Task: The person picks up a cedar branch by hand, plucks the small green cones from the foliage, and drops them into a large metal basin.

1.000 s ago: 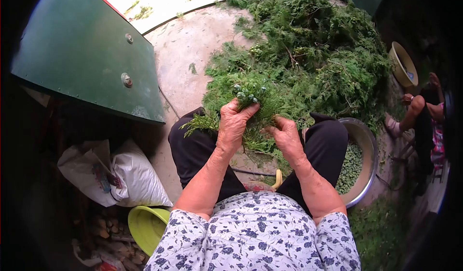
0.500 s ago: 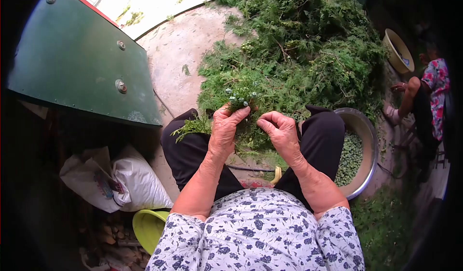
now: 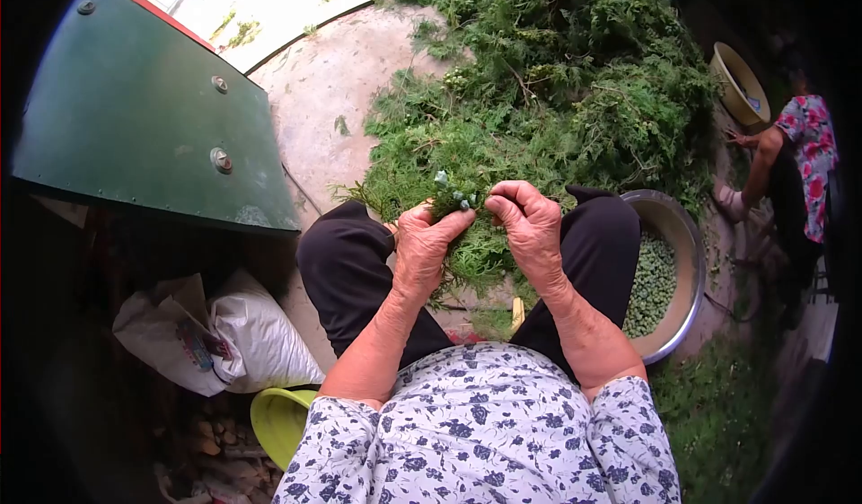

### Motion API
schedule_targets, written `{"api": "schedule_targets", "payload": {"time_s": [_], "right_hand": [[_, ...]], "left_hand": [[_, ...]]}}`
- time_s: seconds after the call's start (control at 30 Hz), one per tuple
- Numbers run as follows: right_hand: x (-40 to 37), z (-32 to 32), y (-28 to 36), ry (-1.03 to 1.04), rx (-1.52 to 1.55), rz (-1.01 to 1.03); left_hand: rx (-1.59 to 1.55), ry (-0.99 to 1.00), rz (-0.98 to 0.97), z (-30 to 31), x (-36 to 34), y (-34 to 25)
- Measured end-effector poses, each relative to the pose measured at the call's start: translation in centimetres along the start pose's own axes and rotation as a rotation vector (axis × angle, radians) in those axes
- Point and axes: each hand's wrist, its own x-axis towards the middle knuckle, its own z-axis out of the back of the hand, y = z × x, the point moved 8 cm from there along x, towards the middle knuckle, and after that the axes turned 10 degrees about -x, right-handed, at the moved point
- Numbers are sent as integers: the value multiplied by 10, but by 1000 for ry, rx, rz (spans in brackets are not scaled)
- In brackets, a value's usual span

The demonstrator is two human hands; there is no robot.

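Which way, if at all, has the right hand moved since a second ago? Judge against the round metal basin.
Yes, slightly forward: the right hand now tops the round metal basin's far rim, fingers at the green sprig's tip.

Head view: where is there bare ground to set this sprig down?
The bare concrete between the green metal door and the branch pile is the one open patch. The held sprig hangs between the legs; the basin hugs the right one; sacks and a yellow bowl crowd the left.
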Motion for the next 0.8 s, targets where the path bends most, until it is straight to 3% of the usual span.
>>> {"api": "schedule_targets", "payload": {"time_s": [0.07, 0.2, 0.33, 0.4, 0.53, 0.6, 0.73, 0.8], "right_hand": [[1, 4, -15, -46, 464, -234], [15, 13, -17, -12, 830, -291], [4, -5, -26, 120, 866, -447], [-4, -20, -27, 331, 848, -481], [-8, -26, -32, 326, 786, -501], [-8, -24, -36, 224, 744, -508], [9, 10, -30, -68, 520, -299], [12, 11, -13, -112, 707, -329]], "left_hand": [[-55, -27, 17, 3, -2, 0], [-195, -66, 41, 9, -4, 2], [-195, -62, 39, 13, -3, 6], [-200, -54, 46, 12, -4, 7], [-187, -38, 61, 10, -5, 5], [-163, -55, 43, 11, -4, 7], [-176, -61, 17, 11, -6, 6], [-180, -52, 23, 8, -7, 3]]}}
